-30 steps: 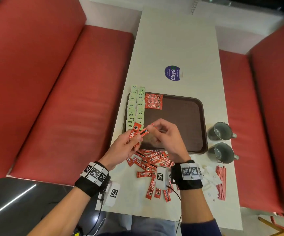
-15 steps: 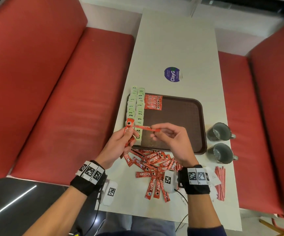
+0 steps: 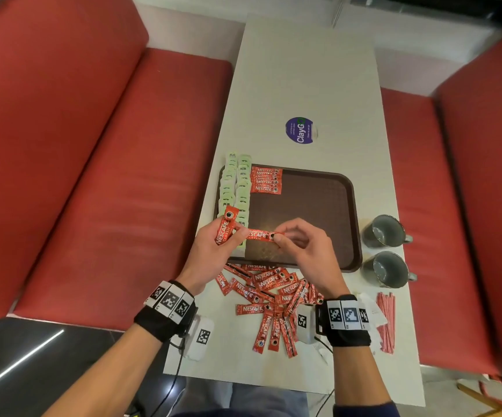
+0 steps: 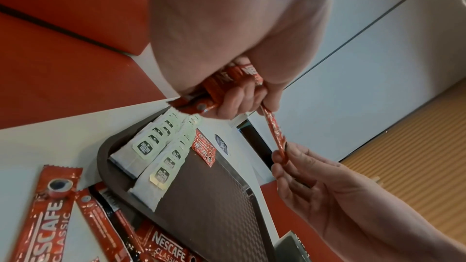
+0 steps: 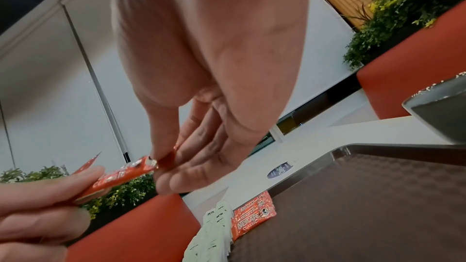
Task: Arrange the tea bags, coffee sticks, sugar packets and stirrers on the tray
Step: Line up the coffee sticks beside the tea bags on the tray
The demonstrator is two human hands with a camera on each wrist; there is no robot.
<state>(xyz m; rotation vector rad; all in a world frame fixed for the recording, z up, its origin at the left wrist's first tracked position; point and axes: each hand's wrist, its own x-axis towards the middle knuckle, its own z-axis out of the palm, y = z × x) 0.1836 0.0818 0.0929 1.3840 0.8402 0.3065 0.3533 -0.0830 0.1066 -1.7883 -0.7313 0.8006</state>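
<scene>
Both bare forearms wear black wristbands (image 3: 165,325) topped with white black-patterned marker tiles (image 3: 170,301), thin black cables (image 3: 175,383) trailing.

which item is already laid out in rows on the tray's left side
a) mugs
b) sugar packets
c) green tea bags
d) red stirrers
c: the green tea bags lie in two columns along the left edge of the tray; the red stirrers lie on the table beside it.

A long pale table (image 3: 303,70) runs away down the middle; red upholstered benches (image 3: 78,176) flank it on both sides; beyond the table's far end stands a white wall (image 5: 63,67); green foliage (image 5: 403,7) rises behind one bench; a dark glossy floor (image 3: 18,371) lies beside the table's near end.
</scene>
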